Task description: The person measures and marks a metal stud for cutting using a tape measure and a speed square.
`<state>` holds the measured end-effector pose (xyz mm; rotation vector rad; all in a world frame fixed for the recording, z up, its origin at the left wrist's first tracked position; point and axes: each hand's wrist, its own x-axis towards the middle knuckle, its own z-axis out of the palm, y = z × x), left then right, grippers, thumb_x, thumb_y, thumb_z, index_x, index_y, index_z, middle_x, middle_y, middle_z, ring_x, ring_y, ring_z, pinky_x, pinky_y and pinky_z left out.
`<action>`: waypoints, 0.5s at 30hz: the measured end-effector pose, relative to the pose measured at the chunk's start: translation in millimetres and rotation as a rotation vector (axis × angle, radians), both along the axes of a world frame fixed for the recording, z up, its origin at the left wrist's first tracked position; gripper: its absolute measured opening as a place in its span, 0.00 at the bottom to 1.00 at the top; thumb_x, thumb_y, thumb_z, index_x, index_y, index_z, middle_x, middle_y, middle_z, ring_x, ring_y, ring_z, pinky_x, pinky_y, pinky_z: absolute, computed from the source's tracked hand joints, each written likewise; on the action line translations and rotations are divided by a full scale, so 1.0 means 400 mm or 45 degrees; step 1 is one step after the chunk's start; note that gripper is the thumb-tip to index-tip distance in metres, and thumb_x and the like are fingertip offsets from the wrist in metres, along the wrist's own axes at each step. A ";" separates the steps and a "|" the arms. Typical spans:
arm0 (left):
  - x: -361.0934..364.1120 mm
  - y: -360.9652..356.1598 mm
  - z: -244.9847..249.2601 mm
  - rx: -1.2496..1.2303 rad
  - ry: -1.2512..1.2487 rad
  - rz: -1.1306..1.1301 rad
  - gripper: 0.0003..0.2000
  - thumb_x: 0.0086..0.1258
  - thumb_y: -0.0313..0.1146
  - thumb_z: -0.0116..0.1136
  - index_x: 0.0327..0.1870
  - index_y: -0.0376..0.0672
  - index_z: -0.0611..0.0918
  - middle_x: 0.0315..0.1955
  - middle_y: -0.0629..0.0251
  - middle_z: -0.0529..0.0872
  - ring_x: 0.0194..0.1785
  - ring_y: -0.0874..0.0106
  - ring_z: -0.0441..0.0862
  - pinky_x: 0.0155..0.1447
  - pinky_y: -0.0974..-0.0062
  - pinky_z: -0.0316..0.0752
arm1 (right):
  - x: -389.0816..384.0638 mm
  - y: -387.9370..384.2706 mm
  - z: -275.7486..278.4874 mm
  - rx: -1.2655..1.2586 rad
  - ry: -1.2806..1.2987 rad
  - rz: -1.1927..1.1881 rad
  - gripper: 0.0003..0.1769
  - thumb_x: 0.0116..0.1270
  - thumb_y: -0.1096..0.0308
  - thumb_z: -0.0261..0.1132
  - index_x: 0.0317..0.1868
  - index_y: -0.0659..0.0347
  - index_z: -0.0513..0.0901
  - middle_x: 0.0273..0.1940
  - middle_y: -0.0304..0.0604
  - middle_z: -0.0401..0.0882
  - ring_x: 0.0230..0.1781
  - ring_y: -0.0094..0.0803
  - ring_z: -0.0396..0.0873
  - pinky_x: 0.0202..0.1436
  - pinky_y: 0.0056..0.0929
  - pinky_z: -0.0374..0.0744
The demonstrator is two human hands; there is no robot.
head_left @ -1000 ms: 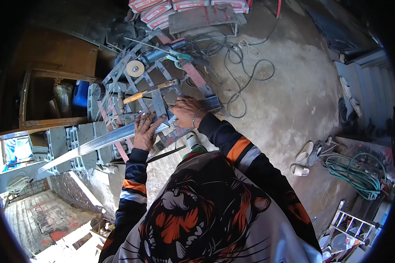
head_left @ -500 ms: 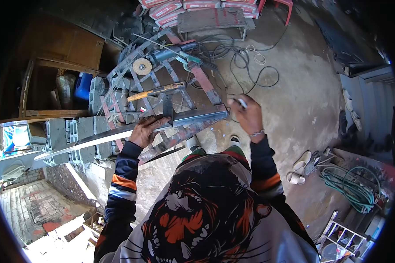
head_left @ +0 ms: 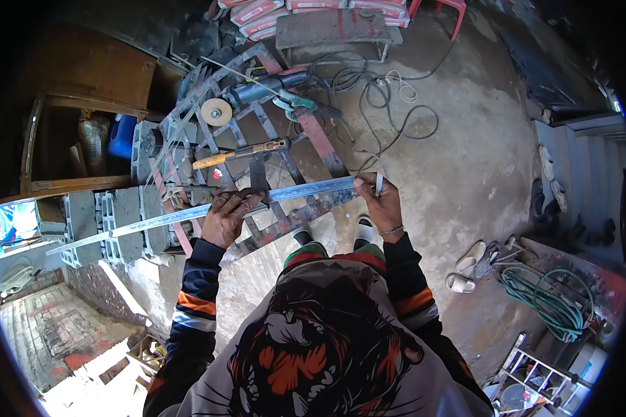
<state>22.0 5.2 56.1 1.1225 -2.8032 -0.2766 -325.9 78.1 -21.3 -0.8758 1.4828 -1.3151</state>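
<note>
A long metal bar [head_left: 153, 221] stretches from the far left across the metal frame [head_left: 320, 139]. My left hand [head_left: 225, 217] is closed on its middle part. At the bar's right end, my right hand [head_left: 382, 201] grips the tip between thumb and fingers, with a small whitish stick [head_left: 379, 183] also in the hand. Against the bar, just right of my left hand, stands a dark flat metal piece [head_left: 259, 174]. Above it lies a hammer with a yellow-orange handle [head_left: 215, 160]. An angle grinder [head_left: 254, 92] with a round disc [head_left: 216, 112] rests on the frame.
Grey concrete blocks [head_left: 122, 215] stand under the bar's left part. Black cables [head_left: 396, 132] curl over the floor by a low bench [head_left: 337, 29]. Slippers [head_left: 470, 258] and a coiled green hose [head_left: 553, 302] lie at the right. An open wooden cabinet [head_left: 38, 149] is at the left.
My right hand has moved from beside the bar's end onto it. The bar has turned so that a lighter, flat face shows. The whole view has shifted slightly.
</note>
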 end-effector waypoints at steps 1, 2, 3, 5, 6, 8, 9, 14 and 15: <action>-0.004 0.013 -0.008 0.007 -0.002 0.010 0.33 0.60 0.21 0.56 0.68 0.62 0.77 0.57 0.61 0.82 0.58 0.59 0.80 0.66 0.57 0.71 | -0.008 -0.006 0.005 0.000 -0.027 0.025 0.12 0.69 0.65 0.69 0.43 0.68 0.84 0.33 0.38 0.84 0.33 0.20 0.79 0.39 0.22 0.77; -0.024 0.029 -0.010 -0.103 -0.073 0.040 0.33 0.59 0.22 0.56 0.68 0.64 0.77 0.59 0.61 0.80 0.62 0.58 0.76 0.68 0.54 0.68 | -0.011 -0.013 0.011 0.000 -0.056 0.048 0.11 0.69 0.66 0.69 0.43 0.68 0.84 0.33 0.38 0.84 0.33 0.20 0.80 0.39 0.22 0.78; -0.050 0.048 -0.010 -0.212 -0.144 0.068 0.33 0.59 0.22 0.56 0.68 0.65 0.76 0.61 0.61 0.77 0.65 0.56 0.73 0.70 0.51 0.65 | -0.014 -0.019 0.007 0.010 -0.059 0.056 0.11 0.69 0.66 0.69 0.43 0.68 0.84 0.33 0.38 0.84 0.33 0.20 0.80 0.39 0.22 0.78; -0.106 0.079 -0.025 -0.229 -0.032 0.166 0.38 0.50 0.17 0.59 0.65 0.65 0.79 0.59 0.61 0.74 0.64 0.53 0.70 0.68 0.50 0.66 | -0.021 -0.027 -0.001 0.039 -0.076 0.129 0.10 0.69 0.68 0.68 0.43 0.68 0.84 0.32 0.38 0.84 0.32 0.20 0.80 0.39 0.22 0.78; -0.128 0.083 -0.040 -0.222 0.023 0.160 0.33 0.53 0.30 0.64 0.66 0.67 0.78 0.59 0.62 0.73 0.64 0.55 0.69 0.70 0.49 0.62 | -0.022 -0.029 -0.010 0.029 -0.118 0.139 0.10 0.68 0.68 0.68 0.42 0.68 0.84 0.32 0.37 0.83 0.32 0.21 0.80 0.39 0.22 0.78; -0.186 0.089 -0.051 -0.232 0.103 0.115 0.30 0.56 0.40 0.70 0.64 0.67 0.79 0.56 0.63 0.73 0.62 0.57 0.69 0.72 0.48 0.60 | -0.024 -0.031 -0.021 0.056 -0.142 0.146 0.10 0.68 0.68 0.68 0.42 0.68 0.84 0.31 0.37 0.83 0.32 0.21 0.79 0.39 0.22 0.78; -0.218 0.089 -0.051 -0.251 0.126 0.075 0.29 0.55 0.37 0.70 0.63 0.65 0.81 0.54 0.63 0.73 0.61 0.58 0.70 0.71 0.49 0.62 | -0.026 -0.034 -0.021 0.076 -0.168 0.149 0.10 0.68 0.68 0.68 0.42 0.68 0.84 0.31 0.37 0.83 0.32 0.20 0.79 0.39 0.22 0.77; -0.288 0.063 -0.069 -0.267 0.082 -0.030 0.29 0.57 0.49 0.70 0.64 0.66 0.79 0.46 0.66 0.71 0.59 0.62 0.69 0.74 0.46 0.56 | -0.036 -0.040 -0.012 0.073 -0.137 0.217 0.10 0.68 0.68 0.68 0.41 0.68 0.84 0.32 0.36 0.82 0.34 0.19 0.77 0.40 0.23 0.76; -0.295 0.061 -0.065 -0.208 0.033 -0.047 0.30 0.58 0.50 0.70 0.65 0.67 0.78 0.46 0.65 0.71 0.59 0.62 0.69 0.74 0.46 0.54 | -0.036 -0.042 -0.012 0.065 -0.145 0.216 0.10 0.67 0.68 0.69 0.40 0.68 0.84 0.32 0.36 0.82 0.34 0.19 0.76 0.40 0.23 0.76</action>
